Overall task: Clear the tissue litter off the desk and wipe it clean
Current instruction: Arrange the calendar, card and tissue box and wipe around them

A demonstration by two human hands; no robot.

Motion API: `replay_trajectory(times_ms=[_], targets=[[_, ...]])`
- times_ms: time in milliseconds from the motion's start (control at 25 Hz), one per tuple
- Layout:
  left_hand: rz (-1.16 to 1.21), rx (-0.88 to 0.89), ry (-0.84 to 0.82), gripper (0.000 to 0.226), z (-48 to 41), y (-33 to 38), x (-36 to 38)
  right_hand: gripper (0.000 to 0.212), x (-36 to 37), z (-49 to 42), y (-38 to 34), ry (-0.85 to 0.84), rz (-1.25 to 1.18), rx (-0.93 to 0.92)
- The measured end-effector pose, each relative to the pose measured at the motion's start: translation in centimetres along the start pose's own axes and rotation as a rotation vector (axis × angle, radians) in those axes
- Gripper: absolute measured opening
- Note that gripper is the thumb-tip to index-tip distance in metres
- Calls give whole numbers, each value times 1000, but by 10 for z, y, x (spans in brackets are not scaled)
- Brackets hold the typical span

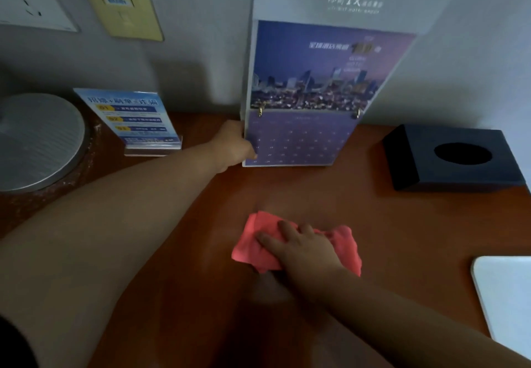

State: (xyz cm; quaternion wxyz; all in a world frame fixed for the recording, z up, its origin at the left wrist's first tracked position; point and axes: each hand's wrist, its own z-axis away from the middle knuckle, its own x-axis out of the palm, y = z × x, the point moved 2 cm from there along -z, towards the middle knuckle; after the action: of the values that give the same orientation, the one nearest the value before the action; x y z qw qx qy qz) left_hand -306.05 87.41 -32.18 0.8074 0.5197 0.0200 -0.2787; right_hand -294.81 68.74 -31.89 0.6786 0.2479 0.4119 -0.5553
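- Cloth, pink-red, crumpled: lies on the worktop at centre, near side; it shows to the left, far side and right of the hand upon it.
- Right hand: laid palm down on the cloth, fingers straight and spread, pointing far-left, pressing it to the wood.
- Left hand: reaches to the far side, grips the lower left edge of the calendar, thumb on its front.
- Calendar: tall, city photograph above a purple date grid, standing at the wall.
- Tissue box: black, oval opening, far right.
- Leaflet stand: blue, far left.
- Round metal disc: left edge.
- White flat object: near right.
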Motion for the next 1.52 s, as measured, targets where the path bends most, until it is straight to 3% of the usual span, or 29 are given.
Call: replay_trajectory(times_ms=[160, 320, 440, 560, 680, 840, 960, 1040, 1120, 1240, 1360, 1440, 1520], targets=[[-1, -50, -22, 38, 17, -10, 7, 66, 0, 17, 7, 9, -63, -86], [29, -66, 33, 35, 18, -15, 2, 70, -23, 14, 40, 256, -194, 205], [29, -88, 57, 39, 12, -11, -4, 66, -28, -4, 46, 273, -180, 360], [55, -99, 75, 43, 8, -5, -8, 66, -22, -31, 54, 318, -337, 529], [58, -133, 85, 44, 2, 1, -11, 66, -25, -59, 63, 321, -428, 582], [101, -138, 81, 40, -13, 11, -18, 73, -38, -84, 38, 225, -201, 445], [81, -149, 79, 38, -19, 17, -22, 61, -46, -79, 1, 170, -21, 106], [88, -160, 70, 37, -18, 19, -22, 47, -40, -60, -14, 113, -2, -175], [129, -153, 96, 34, -16, 25, -24, 45, -36, -34, -10, 57, -79, -295], [239, -105, 165, 28, -20, 35, -31, 76, -50, -27, 33, 198, -306, -9], [327, -117, 174, 32, -20, 34, -31, 71, -52, -52, 76, 348, -230, 367], [388, -141, 169, 32, -15, 27, -27, 75, -44, -69, 81, 295, -212, 461], [425, -160, 165, 38, -10, 15, -23, 76, -34, -74, 79, 248, -171, 434]])
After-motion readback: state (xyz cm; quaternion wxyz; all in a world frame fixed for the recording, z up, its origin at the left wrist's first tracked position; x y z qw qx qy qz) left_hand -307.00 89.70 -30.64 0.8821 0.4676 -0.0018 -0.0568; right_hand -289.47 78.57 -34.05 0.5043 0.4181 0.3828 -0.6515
